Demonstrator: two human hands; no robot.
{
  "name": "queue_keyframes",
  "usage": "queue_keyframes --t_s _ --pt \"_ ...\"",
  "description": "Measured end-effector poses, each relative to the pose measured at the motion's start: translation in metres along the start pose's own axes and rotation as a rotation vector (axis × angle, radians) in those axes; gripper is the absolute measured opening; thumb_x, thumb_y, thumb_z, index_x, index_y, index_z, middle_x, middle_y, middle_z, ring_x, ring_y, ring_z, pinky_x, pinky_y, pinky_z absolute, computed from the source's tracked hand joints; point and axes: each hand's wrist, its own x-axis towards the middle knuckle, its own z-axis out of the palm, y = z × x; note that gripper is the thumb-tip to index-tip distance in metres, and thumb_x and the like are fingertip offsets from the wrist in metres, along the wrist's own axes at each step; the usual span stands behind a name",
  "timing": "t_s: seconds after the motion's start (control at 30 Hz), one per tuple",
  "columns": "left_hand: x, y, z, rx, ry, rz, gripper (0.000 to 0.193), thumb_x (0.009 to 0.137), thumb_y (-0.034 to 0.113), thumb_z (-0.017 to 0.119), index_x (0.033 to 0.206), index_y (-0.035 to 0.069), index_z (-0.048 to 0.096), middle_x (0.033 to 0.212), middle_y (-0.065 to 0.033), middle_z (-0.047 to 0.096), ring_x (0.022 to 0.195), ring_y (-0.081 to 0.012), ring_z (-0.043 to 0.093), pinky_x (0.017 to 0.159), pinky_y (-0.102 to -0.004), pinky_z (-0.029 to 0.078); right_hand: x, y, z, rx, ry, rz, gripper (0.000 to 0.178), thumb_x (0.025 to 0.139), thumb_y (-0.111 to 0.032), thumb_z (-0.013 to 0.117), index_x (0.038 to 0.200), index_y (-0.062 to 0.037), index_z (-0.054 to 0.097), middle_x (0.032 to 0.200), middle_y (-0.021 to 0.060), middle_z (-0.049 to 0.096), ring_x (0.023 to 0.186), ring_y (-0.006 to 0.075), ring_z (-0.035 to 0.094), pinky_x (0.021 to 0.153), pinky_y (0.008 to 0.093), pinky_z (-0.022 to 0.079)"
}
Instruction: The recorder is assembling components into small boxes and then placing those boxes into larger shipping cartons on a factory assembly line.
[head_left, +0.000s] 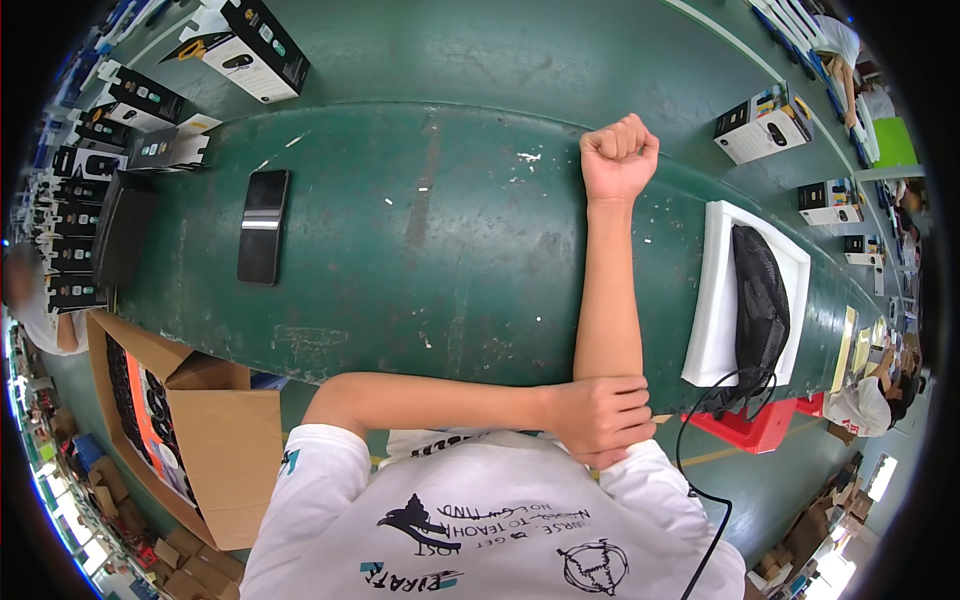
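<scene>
My left forearm lies across my body along the bench's near edge. At its end my left hand (605, 420) is closed round my right arm near the elbow. From there my right forearm (608, 290) reaches straight out over the green bench top (480, 250). My right hand (620, 155) is a closed fist near the far edge, with the curled fingers showing and nothing visible in them. Right of that forearm, a white foam tray (712, 300) holds a black mesh-covered item (762, 300). Well to the left lies a dark smartphone (263, 228).
A black cable (715, 500) runs from the tray past my right side. Below the tray stands a red stool (750, 432). An open cardboard box (225, 460) sits at lower left. Black-and-white product boxes (262, 70) stand at the far side and left; other people are at the sides.
</scene>
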Motion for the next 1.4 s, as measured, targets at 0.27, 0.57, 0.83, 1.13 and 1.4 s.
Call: queue_keyframes --t_s 0.27,0.57,0.83,1.13,1.4 --pt "-0.006 -0.003 0.003 -0.097 -0.125 -0.094 0.048 0.090 0.031 0.052 0.116 -0.006 0.067 0.109 -0.0227 0.066 0.099 -0.0399 0.065 0.107 -0.0579 0.051 0.003 0.002 -0.001 0.066 0.011 -0.016 0.034 0.090 -0.015 0.048 0.069 -0.0173 0.021 0.063 -0.0045 0.013 0.055 0.0124 0.008 0.052 0.0342 0.009" --pt "-0.003 -0.005 0.002 0.027 -0.030 -0.204 0.051 0.085 0.042 0.058 0.106 -0.002 0.071 0.106 -0.0230 0.068 0.112 -0.0462 0.066 0.114 -0.0612 0.048 0.005 0.005 -0.007 -0.049 0.067 -0.060 0.033 0.090 -0.016 0.047 0.070 -0.0174 0.020 0.062 -0.0043 0.012 0.054 0.0134 0.008 0.052 0.0353 0.008" --pt "-0.008 -0.011 0.000 -0.025 -0.063 -0.193 0.046 0.083 0.043 0.057 0.093 0.000 0.067 0.090 -0.0179 0.060 0.095 -0.0396 0.061 0.108 -0.0585 0.051 0.007 0.007 -0.009 -0.065 0.094 -0.011 0.033 0.090 -0.016 0.047 0.071 -0.0172 0.020 0.062 -0.0039 0.013 0.054 0.0137 0.009 0.053 0.0357 0.009" --pt "-0.004 -0.009 -0.001 -0.048 -0.060 -0.204 0.043 0.080 0.042 0.059 0.090 0.001 0.065 0.083 -0.0155 0.056 0.087 -0.0370 0.058 0.102 -0.0548 0.052 0.006 0.007 -0.009 -0.139 0.069 -0.016 0.032 0.090 -0.015 0.047 0.071 -0.0170 0.022 0.062 -0.0039 0.014 0.054 0.0135 0.010 0.053 0.0351 0.010" --pt "-0.002 -0.014 -0.003 -0.059 -0.032 -0.172 0.040 0.077 0.040 0.061 0.086 0.001 0.062 0.080 -0.0137 0.054 0.081 -0.0350 0.056 0.095 -0.0522 0.052 0.009 0.009 -0.009 -0.162 0.072 -0.022 0.033 0.091 -0.015 0.047 0.070 -0.0169 0.022 0.062 -0.0040 0.014 0.054 0.0134 0.010 0.053 0.0353 0.010"
